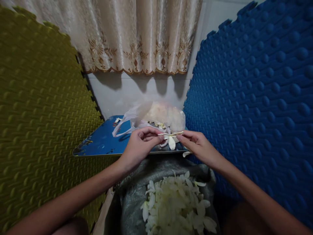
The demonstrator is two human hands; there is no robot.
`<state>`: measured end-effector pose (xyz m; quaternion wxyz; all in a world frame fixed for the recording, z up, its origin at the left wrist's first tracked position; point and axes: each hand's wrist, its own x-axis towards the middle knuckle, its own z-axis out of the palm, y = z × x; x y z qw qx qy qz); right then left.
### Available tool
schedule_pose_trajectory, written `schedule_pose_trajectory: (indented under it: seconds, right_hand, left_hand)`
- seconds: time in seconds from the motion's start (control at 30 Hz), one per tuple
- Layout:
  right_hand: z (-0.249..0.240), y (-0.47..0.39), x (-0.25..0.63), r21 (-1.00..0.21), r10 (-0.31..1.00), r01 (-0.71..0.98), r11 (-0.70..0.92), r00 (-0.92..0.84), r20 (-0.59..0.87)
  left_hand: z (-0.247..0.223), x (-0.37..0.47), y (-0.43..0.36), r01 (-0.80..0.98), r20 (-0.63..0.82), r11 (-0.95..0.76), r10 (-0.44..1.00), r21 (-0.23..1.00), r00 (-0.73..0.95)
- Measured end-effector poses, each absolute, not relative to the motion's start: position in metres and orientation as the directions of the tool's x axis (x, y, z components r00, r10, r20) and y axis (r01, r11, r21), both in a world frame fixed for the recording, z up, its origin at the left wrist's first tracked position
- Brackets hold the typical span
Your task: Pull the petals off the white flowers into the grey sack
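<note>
Between my two hands is a small white flower with long narrow petals. My left hand pinches it from the left with thumb and forefinger. From the other side, the thumb and fingers of my right hand close on its right part. One broad petal hangs down between the fingertips. Nearer to me, a heap of white flowers lies on a dark grey-green sack. A clear plastic bag with pale contents stands just beyond my hands.
The bag rests on a blue printed tabletop, where a loose petal lies at the far left. Bumpy foam mats stand upright on both sides, one yellow-green and one blue. A patterned curtain hangs before the pale wall.
</note>
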<state>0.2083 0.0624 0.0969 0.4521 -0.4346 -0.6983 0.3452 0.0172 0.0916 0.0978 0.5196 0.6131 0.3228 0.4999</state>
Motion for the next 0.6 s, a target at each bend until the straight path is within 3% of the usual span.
schedule_pose_trajectory:
  seconds: [0.13,0.23,0.3,0.37,0.47,0.6]
  right_hand:
    - [0.098,0.06,0.205,-0.891,0.927,0.255,0.375,-0.09,0.364]
    - [0.101,0.055,0.202,-0.955,0.964,0.138,0.263,-0.064,0.256]
    - [0.103,0.051,0.199,-0.983,0.978,0.03,0.181,-0.112,0.177]
    - [0.104,0.047,0.196,-0.993,0.973,-0.053,0.106,-0.199,0.114]
    - [0.106,0.044,0.194,-0.994,0.958,-0.112,0.018,-0.283,0.05]
    - [0.107,0.049,0.198,-0.994,0.985,-0.107,0.038,-0.165,0.055]
  left_hand:
    - [0.098,0.018,0.09,-0.105,0.286,-0.267,0.869,0.958,0.404]
    - [0.099,0.019,0.089,-0.077,0.318,-0.317,0.843,0.945,0.434]
    - [0.099,0.018,0.088,0.011,0.468,-0.504,0.809,0.864,0.356]
    - [0.099,0.015,0.087,0.157,0.643,-0.707,0.697,0.689,0.317]
    - [0.1,0.013,0.086,0.28,0.738,-0.839,0.544,0.466,0.401]
    - [0.102,0.016,0.09,0.282,0.704,-0.818,0.575,0.501,0.417]
